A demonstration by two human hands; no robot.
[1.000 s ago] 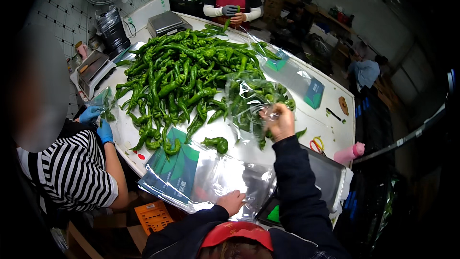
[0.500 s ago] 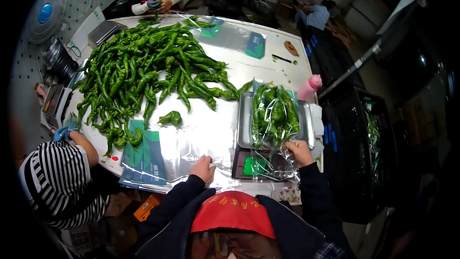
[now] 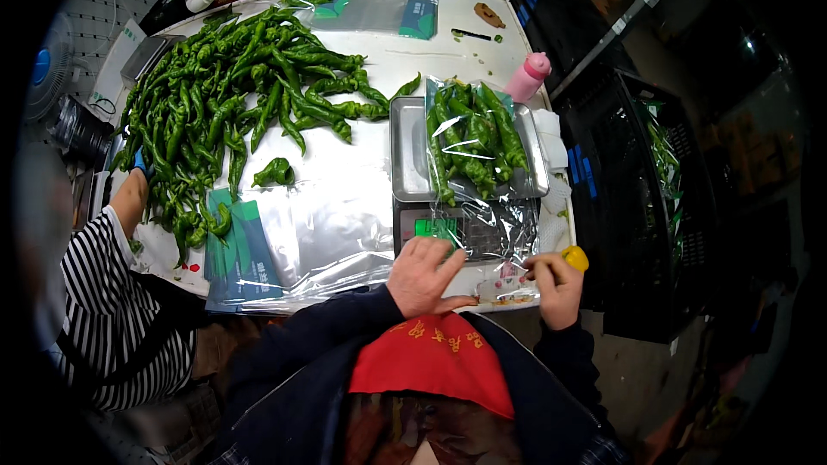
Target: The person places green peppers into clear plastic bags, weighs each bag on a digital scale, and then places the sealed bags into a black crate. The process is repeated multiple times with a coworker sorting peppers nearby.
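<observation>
A clear plastic bag of long green peppers (image 3: 476,142) lies on the metal tray of a scale (image 3: 409,168), its loose end trailing over the lit green display. My left hand (image 3: 422,277) is open at the scale's near edge, fingers stretched and thumb apart, holding nothing. To its right, my right hand (image 3: 558,288) is closed, fingertips pinched beside the bag's loose end; what is between them is too small to make out. A yellow rounded object (image 3: 575,258) shows just behind the right knuckles. Between the hands lies a small white piece with red print (image 3: 506,280).
Loose green peppers (image 3: 198,103) are heaped on the white table (image 3: 478,56). Flat empty bags (image 3: 323,237) lie left of the scale. A pink bottle (image 3: 527,77) stands behind it. Black crates (image 3: 637,207) are at the right. A striped-sleeved person (image 3: 108,267) reaches in from the left.
My view has shifted. My left hand has moved right, from the flat bags to the scale's near edge. My right hand has come nearer me, away from the filled bag's neck.
</observation>
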